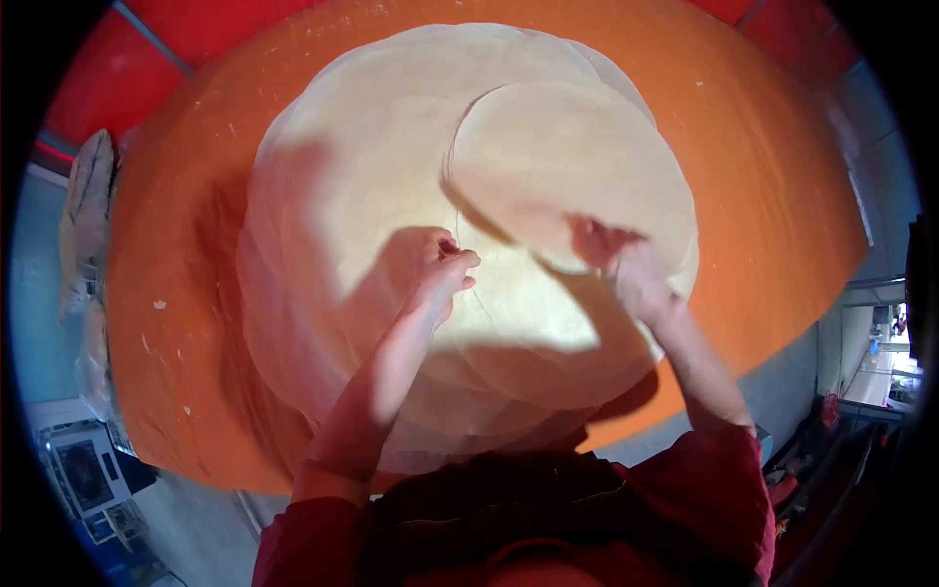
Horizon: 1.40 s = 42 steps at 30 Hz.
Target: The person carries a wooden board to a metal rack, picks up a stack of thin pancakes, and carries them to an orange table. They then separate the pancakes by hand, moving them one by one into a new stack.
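Note:
A broad pile of thin, round, pale sheets that look like rolled dough (372, 127) lies overlapping in front of me. On its upper right is a smaller-looking round dough sheet (567, 147), its lower left edge lifted and casting a shadow. My right hand (631, 264) is at the lower edge of this sheet, fingers curled and closed on it. To the left, over the middle of the pile, my left hand (450, 266) is closed in a pinch. A thin line runs above and below its fingertips; what they hold, if anything, is too small to tell.
The pile rests on a large orange surface (176, 293) with small pale flecks. Red material (127, 68) borders it at the upper left. Plastic-wrapped items (88, 215) stand along the left edge, and a framed appliance (86, 472) at the lower left. Shelving (880, 352) shows at right.

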Each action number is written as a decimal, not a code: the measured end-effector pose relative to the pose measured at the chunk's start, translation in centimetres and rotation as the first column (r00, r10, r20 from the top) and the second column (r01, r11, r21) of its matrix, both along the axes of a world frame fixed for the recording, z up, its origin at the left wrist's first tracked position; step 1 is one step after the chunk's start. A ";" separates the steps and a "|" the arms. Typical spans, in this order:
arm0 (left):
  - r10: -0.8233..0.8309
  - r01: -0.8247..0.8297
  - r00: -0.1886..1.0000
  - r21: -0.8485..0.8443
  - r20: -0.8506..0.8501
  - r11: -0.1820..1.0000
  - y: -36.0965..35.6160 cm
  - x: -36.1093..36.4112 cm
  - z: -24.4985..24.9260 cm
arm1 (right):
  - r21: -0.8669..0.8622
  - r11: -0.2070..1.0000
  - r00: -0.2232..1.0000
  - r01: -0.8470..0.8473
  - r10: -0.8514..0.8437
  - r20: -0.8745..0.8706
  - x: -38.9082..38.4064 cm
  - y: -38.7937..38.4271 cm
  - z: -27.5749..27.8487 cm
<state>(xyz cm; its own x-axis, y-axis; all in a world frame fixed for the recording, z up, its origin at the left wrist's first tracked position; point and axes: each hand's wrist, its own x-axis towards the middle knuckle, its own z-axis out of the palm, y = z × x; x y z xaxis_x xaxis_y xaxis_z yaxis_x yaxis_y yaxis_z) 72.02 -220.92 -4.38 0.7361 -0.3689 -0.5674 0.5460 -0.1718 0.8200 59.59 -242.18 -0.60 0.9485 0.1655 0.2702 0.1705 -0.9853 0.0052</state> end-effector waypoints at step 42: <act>0.357 -0.408 0.912 -0.526 -0.202 0.746 16.4 3.8 -1.5 | 0.201 0.972 0.993 -0.119 0.120 0.007 8.4 21.5 -3.5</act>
<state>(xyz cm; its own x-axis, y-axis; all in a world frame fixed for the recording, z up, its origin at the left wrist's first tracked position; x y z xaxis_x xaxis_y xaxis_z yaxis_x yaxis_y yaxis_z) 75.81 -204.56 -5.87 0.8433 -0.3315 -0.4231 0.5374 0.5281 0.6575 67.99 -220.69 -4.14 0.9264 0.2210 0.3048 0.2870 -0.9386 -0.1916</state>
